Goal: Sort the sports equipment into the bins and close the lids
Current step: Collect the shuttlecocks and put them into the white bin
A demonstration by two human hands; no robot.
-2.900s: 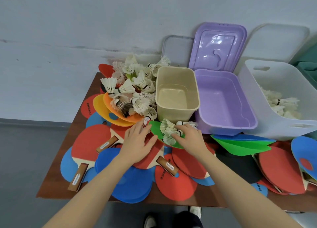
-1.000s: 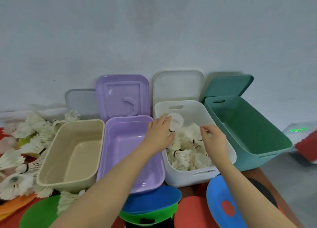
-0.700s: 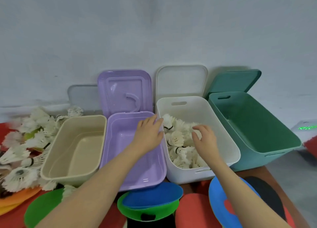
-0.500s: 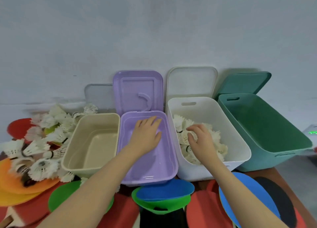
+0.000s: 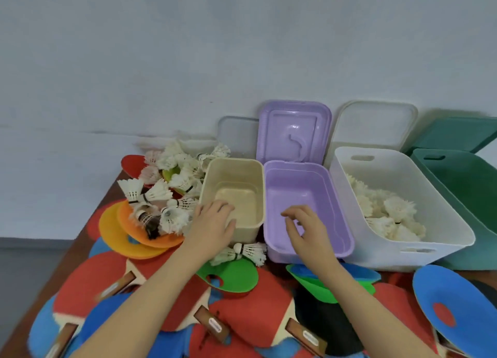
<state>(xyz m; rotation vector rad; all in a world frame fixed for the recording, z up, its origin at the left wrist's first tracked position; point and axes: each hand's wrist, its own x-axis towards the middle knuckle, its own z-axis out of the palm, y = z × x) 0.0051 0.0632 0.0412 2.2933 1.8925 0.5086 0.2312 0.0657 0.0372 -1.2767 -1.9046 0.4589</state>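
So far, we had filled only the white plastic bin with some feathered white shuttlecocks; the beige bin, purple bin and green bin were empty, all lids open. Our left hand hovered over the beige bin's near corner, fingers relaxed, holding nothing; our right hand, loosely curled and empty, hung over the purple bin. A loose shuttlecock heap and the round red and blue paddles were left on the table.
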